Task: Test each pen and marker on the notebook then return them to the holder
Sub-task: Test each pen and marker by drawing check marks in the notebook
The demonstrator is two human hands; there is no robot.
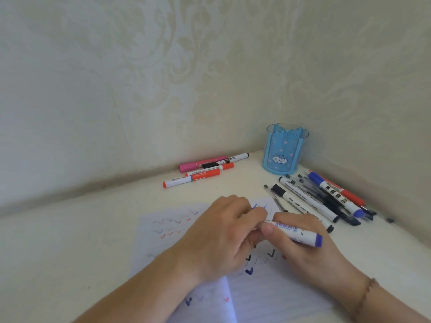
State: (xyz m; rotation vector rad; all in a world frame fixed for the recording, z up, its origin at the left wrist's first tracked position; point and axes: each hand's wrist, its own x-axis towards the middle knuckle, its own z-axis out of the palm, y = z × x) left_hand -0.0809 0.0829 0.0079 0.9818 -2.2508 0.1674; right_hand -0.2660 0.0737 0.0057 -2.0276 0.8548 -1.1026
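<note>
A white marker with a blue end (pixel 294 231) lies across both hands above the open notebook (pixel 170 227). My right hand (pixel 310 248) grips its barrel. My left hand (pixel 224 231) closes around its left end, hiding the tip or cap. The notebook pages carry several red, black and blue check marks. The blue pen holder (pixel 283 149) with a cat picture stands in the corner, with no pens showing inside.
A group of pink, black and red markers (pixel 205 170) lies near the back wall. A pile of several pens and markers (pixel 326 199) lies to the right of the holder, near the right wall. The white desk meets patterned walls at the back and the right.
</note>
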